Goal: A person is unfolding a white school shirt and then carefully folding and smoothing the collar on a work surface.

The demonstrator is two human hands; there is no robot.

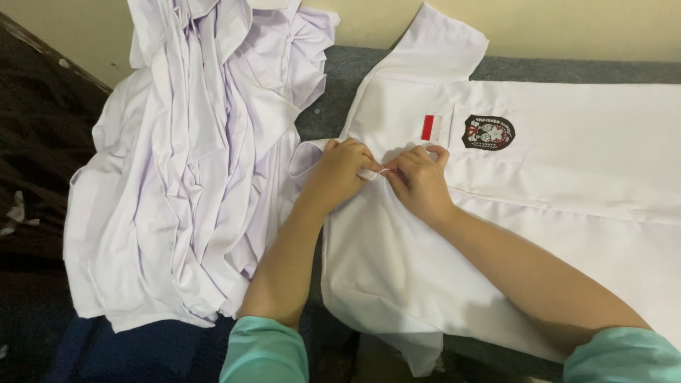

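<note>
Head view. White shirt (pixel 539 206): spread flat on grey surface (pixel 340 78), centre to three o'clock, badge side up for access. Left hand (pixel 340 174), right hand (pixel 418 181): fingertips pinched shut together on shirt front edge beneath red-white patch (pixel 431 128), steadying fabric. Heap of white shirts (pixel 191 156): piled aside at nine o'clock.

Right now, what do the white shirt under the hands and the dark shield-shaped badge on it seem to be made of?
The flat white shirt looks like thin woven cloth, matte: it creases sharply and drapes over the edge. The dark shield-shaped badge seems embroidered or printed fabric, flat on the pocket; too small to tell which. The left hand and right hand pinch the cloth.
</note>
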